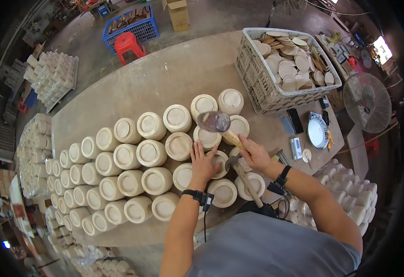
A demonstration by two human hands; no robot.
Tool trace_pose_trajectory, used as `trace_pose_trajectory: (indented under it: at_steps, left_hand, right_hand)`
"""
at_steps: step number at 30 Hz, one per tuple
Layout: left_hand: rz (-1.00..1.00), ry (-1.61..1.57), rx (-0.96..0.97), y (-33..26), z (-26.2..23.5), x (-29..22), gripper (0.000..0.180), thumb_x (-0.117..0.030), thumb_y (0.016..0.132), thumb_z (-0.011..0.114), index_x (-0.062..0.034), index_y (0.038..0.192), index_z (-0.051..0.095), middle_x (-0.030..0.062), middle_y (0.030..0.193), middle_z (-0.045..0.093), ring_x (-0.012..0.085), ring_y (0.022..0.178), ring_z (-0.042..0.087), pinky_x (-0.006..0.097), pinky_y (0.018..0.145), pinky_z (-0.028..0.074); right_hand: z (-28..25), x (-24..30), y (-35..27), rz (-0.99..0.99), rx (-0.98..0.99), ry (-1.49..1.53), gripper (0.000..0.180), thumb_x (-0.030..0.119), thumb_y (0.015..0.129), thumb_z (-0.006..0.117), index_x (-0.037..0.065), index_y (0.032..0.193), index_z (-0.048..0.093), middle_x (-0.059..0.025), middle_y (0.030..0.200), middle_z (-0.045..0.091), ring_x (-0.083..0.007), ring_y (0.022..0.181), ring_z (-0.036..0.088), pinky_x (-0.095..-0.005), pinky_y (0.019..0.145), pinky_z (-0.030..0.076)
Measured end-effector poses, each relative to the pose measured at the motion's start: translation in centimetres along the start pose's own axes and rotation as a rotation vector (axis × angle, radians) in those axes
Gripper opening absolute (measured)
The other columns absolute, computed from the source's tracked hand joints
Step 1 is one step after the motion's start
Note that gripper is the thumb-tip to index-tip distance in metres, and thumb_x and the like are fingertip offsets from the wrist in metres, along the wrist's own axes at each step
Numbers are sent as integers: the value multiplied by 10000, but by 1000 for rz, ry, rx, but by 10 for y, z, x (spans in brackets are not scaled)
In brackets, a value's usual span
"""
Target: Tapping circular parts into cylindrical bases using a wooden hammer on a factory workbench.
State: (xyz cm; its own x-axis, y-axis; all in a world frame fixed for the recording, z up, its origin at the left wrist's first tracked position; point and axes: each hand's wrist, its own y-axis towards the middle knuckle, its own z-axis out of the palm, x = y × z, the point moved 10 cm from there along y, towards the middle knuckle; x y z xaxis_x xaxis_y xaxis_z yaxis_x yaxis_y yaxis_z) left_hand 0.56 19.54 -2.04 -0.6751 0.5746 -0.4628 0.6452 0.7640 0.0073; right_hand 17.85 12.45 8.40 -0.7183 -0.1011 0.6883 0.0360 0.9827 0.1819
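Round pale wooden jar [221, 161], lid recessed, under the left hand [203, 164].

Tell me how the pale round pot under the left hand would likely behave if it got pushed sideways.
The pot looks wide, so it probably slides rather than tips. Neighbouring pots sit packed against it, likely blocking movement. The left hand rests flat on it, steadying it; the right hand holds a mallet.

Left hand [203, 162] flat, fingers spread, palm down; right hand [253, 153] fisted, wrist raised; both forearms extended forward.
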Motion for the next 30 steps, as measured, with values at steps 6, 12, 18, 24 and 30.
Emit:
trace_pose_trajectory:
  at_steps: [6,12,18,24,30]
  left_hand:
    - [-27,-7,60,2,9,3,812,-428,821,776,-345,1565,460,369,1654,146,534,1536,156,613,1256,87]
    - [-17,32,-1,0,7,4,820,-434,819,774,-363,1569,451,349,1666,141,540,1525,191,609,1254,104]
    - [-33,41,1,0,12,9,732,-486,886,712,-367,1563,460,360,1655,166,559,1496,247,614,1247,119]
    - [-14,38,-29,0,11,5,720,-511,890,700,-375,1558,465,360,1648,191,558,1444,355,609,1247,131]
    - [-16,38,8,1,8,8,692,-525,910,674,-363,1553,474,374,1641,184,515,1450,378,604,1249,123]
  right_hand:
    - [32,-63,2,213,384,-250,602,223,1008,596,209,1581,410,-228,1059,698,-429,889,690,-510,767,566]
    - [-9,-7,11,68,-6,112,581,226,1009,595,195,1566,436,-284,1182,680,-452,995,694,-487,851,569]
    - [35,-65,-8,209,439,-302,603,269,1018,585,245,1590,397,-241,1013,697,-431,893,695,-496,784,566]
    - [18,-54,-7,172,339,-233,620,303,1019,592,274,1597,370,-235,983,707,-442,888,694,-504,807,562]
    - [-56,-32,-27,172,-142,71,622,207,993,654,178,1572,427,-258,1262,675,-427,1090,687,-444,934,550]
